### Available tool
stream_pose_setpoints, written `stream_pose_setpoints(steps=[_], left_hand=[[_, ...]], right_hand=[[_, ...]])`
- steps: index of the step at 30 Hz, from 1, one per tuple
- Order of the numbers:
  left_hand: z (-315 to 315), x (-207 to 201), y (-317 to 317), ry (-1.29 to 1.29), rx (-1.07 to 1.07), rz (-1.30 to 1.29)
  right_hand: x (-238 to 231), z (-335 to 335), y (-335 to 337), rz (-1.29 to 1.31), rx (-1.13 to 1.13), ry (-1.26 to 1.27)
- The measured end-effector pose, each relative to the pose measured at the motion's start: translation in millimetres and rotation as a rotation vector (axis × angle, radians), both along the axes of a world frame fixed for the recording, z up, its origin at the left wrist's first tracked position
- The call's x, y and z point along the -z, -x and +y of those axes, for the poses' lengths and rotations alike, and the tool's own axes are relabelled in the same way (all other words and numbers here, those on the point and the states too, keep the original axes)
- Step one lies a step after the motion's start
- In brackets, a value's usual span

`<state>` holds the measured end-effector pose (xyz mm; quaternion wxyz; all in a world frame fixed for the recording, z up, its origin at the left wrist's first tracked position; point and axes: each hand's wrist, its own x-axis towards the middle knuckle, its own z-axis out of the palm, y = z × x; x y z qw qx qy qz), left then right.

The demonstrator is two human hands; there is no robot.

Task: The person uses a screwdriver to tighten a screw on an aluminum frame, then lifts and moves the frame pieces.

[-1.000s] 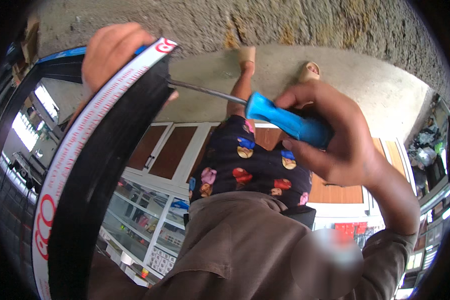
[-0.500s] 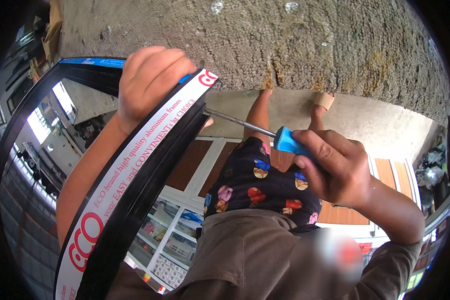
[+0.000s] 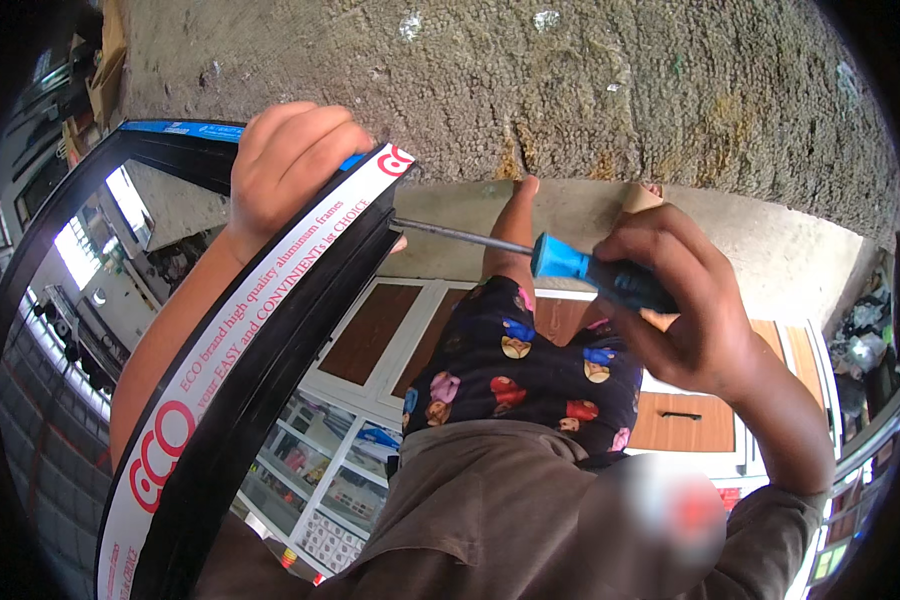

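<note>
Head view — screwdriver lies, seemingly, inside right hand.

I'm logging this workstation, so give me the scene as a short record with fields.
Left grip: closed on the black frame bar
Right grip: closed on the blue-handled screwdriver
Screwdriver position: tip at the bar's end; whether inserted, unclear
Label: white with red print, along the bar
Surface: rough grey-brown covering
Background: white-and-brown cabinet
</note>
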<state>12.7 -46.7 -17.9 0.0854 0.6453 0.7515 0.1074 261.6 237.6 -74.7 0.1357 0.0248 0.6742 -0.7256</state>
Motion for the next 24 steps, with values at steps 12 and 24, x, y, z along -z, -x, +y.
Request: stream_pose_setpoints(steps=[12,24], left_hand=[[3.4,-5.3,-2.7,0.011,0.042,0.027],[-4.4,0.1,-3.4,0.014,-0.007,0.017]], right_hand=[[15.9,-17.8,-22.8,0.404,-0.053,-0.527],[-9.7,-13.4,-4.2,0.556,-0.065,-0.758]])
